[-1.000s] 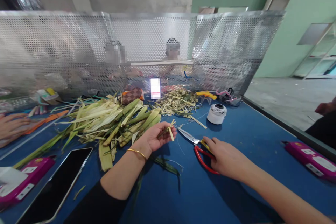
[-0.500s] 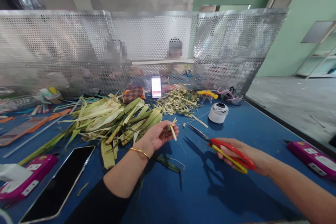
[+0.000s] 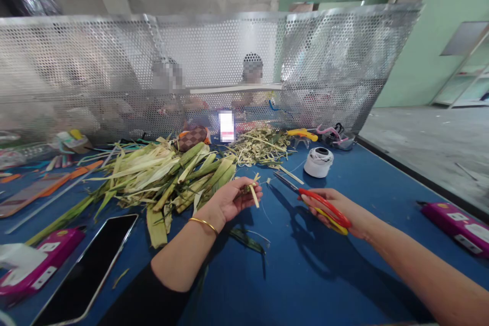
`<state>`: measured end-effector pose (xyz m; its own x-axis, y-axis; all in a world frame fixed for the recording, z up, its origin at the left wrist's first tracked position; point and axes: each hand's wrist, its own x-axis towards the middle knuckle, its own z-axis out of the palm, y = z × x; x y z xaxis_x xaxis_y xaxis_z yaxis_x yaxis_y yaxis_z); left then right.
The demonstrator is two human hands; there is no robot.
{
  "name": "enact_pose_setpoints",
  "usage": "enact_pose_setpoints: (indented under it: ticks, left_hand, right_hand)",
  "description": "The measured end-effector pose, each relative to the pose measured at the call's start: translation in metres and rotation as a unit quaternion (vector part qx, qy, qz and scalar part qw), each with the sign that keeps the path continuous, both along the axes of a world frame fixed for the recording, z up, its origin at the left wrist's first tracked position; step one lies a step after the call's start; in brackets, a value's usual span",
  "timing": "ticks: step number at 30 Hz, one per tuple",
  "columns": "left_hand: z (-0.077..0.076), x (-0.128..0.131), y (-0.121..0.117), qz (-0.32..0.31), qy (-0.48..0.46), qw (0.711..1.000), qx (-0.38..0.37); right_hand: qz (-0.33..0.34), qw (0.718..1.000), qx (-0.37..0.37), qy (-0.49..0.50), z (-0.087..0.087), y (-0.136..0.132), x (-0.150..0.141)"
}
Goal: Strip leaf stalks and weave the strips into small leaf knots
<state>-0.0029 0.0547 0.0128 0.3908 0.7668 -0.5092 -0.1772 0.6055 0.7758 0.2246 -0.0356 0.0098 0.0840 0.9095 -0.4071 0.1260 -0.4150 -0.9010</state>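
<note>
My left hand pinches a small bundle of pale plant strips between thumb and fingers. A thin thread hangs beside it. My right hand is wrapped round a pair of scissors with red and yellow handles, raised over the table. Their blades point left toward the held strips, a small gap apart from them. Left of my left hand spreads a heap of green and yellow corn husks. A white spool of thread stands beyond the scissors, and a pile of husk trimmings lies behind my left hand.
A black phone and a purple power strip lie at the left; another purple power strip is at the right edge. A perforated metal screen closes the table's back, with people behind it. A lit phone leans there.
My right hand has picked the scissors up off the table and turned them, then shifted them slightly up and left. My left hand stays almost still. The other person's hand at far left is gone.
</note>
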Motion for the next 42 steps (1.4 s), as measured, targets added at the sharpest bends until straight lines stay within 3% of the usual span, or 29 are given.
enact_pose_setpoints:
  ticks: [3, 5, 8, 11, 13, 15, 17, 19, 21, 23, 26, 33, 38, 42]
  left_hand:
    - [0.001, 0.001, -0.002, -0.004, 0.016, 1.0, 0.005]
    - [0.003, 0.001, -0.003, 0.001, 0.024, 1.0, 0.014]
    - [0.005, 0.001, -0.006, -0.01, 0.035, 0.999, 0.034]
    - [0.007, 0.002, -0.011, -0.044, 0.039, 0.997, 0.051]
    - [0.009, 0.003, -0.017, -0.067, 0.034, 0.995, 0.068]
    - [0.009, 0.006, -0.023, -0.089, 0.024, 0.991, 0.096]
    - [0.009, 0.009, -0.029, -0.105, 0.009, 0.986, 0.128]
    - [0.009, 0.012, -0.034, -0.115, -0.005, 0.982, 0.148]
    - [0.009, 0.014, -0.037, -0.117, -0.007, 0.981, 0.154]
    - [0.008, 0.016, -0.037, -0.115, -0.002, 0.981, 0.154]
    - [0.006, 0.017, -0.036, -0.118, 0.004, 0.982, 0.15]
    - [0.0, 0.019, -0.037, -0.155, -0.009, 0.978, 0.135]
    - [0.003, 0.021, -0.04, -0.165, -0.009, 0.975, 0.146]
    - [0.001, 0.023, -0.041, -0.155, 0.044, 0.974, 0.161]
  right_hand:
    - [0.042, 0.992, 0.034, -0.113, -0.002, 0.002, 0.006]
    - [0.085, 0.964, 0.087, -0.237, -0.004, 0.0, 0.011]
    - [0.112, 0.868, 0.138, -0.463, -0.01, -0.007, 0.02]
    - [0.134, 0.767, 0.128, -0.614, -0.011, -0.014, 0.024]
    - [0.149, 0.733, 0.128, -0.651, -0.006, -0.016, 0.022]
    - [0.136, 0.75, 0.168, -0.625, 0.003, -0.012, 0.013]
    - [0.112, 0.824, 0.256, -0.493, 0.013, -0.003, -0.002]
    - [0.119, 0.911, 0.288, -0.272, 0.018, 0.009, -0.021]
    - [0.11, 0.945, 0.283, -0.122, 0.015, 0.019, -0.037]
    - [0.094, 0.947, 0.299, -0.066, 0.008, 0.026, -0.046]
    - [0.086, 0.938, 0.329, -0.071, -0.003, 0.028, -0.047]
    - [0.102, 0.9, 0.378, -0.194, -0.009, 0.022, -0.034]
    - [0.108, 0.901, 0.351, -0.229, -0.009, 0.022, -0.034]
    - [0.112, 0.89, 0.36, -0.256, -0.008, 0.022, -0.035]
